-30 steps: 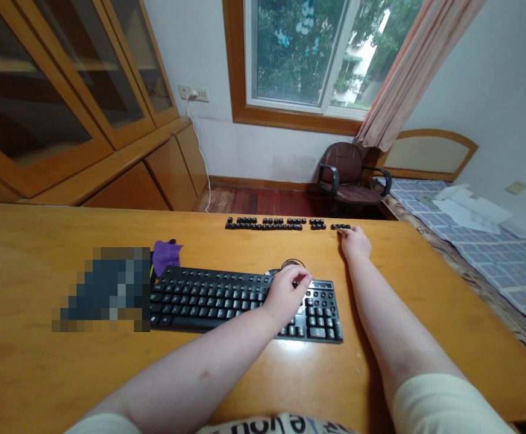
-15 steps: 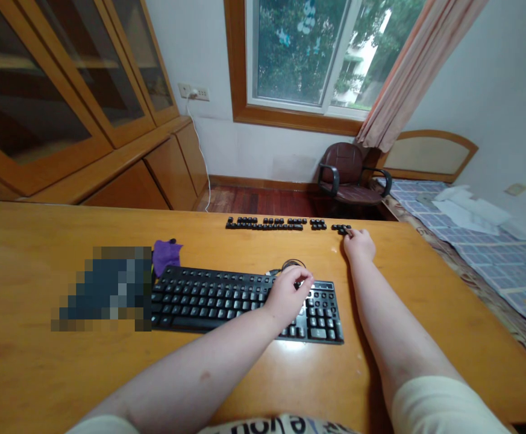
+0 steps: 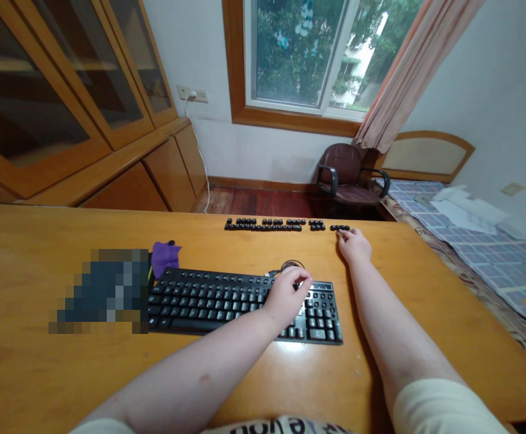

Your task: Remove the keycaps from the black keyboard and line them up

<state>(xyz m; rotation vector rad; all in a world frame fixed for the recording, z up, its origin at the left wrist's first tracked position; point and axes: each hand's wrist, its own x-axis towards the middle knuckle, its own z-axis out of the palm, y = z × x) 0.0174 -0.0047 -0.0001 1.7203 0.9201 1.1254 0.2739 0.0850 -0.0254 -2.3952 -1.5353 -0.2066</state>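
A black keyboard (image 3: 208, 301) lies on the wooden desk, its top row and upper number pad showing bare key sockets. My left hand (image 3: 286, 296) rests over its right part, thumb and fingertips closed together in a pinch; anything between them is hidden. Along the far desk edge, loose black keycaps (image 3: 265, 228) stand in rows split into groups. At the rightmost small group (image 3: 344, 228), my right hand (image 3: 355, 246) has its fingertips pinched on a keycap at the near side.
Behind the keyboard a coiled cable (image 3: 292, 264) lies on the desk (image 3: 253, 380). To the left are a purple cloth (image 3: 165, 258) and a blurred-out dark object (image 3: 113, 289). An office chair (image 3: 344, 172) stands beyond the far edge, with a bed (image 3: 461, 241) on the right.
My right hand has shifted slightly left and toward me at the rightmost keycaps, where a row now shows more clearly. My left hand keeps its place over the keyboard.
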